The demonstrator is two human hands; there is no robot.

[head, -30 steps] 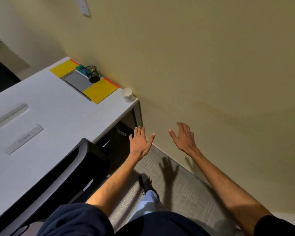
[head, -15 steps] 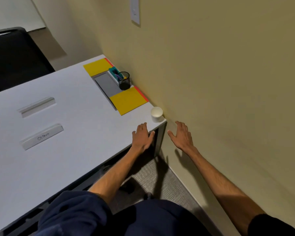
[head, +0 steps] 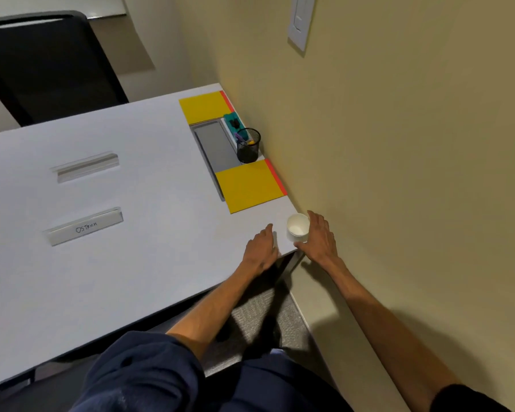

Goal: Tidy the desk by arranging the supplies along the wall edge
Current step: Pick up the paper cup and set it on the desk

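Note:
A small white paper cup [head: 297, 226] stands at the near right corner of the white desk [head: 131, 263], close to the wall. My right hand [head: 320, 237] wraps round it, thumb on its near side and fingers between cup and wall. My left hand [head: 260, 249] lies flat on the desk edge just left of the cup, holding nothing. Along the wall edge lie two yellow pads [head: 249, 185] [head: 204, 107] with red strips, a black mesh pen cup [head: 248, 145] and a teal item [head: 232, 119].
A grey recessed tray [head: 216, 145] sits between the yellow pads. Two clear name-plate holders [head: 85, 168] [head: 84, 227] lie on the left half of the desk. A black chair [head: 48, 63] stands behind the desk. A wall switch plate [head: 301, 22] is up on the right.
The view has swung up and closer to the desk. My right hand has moved forward from beside the desk corner to the cup, and my left hand has slid onto the desk edge.

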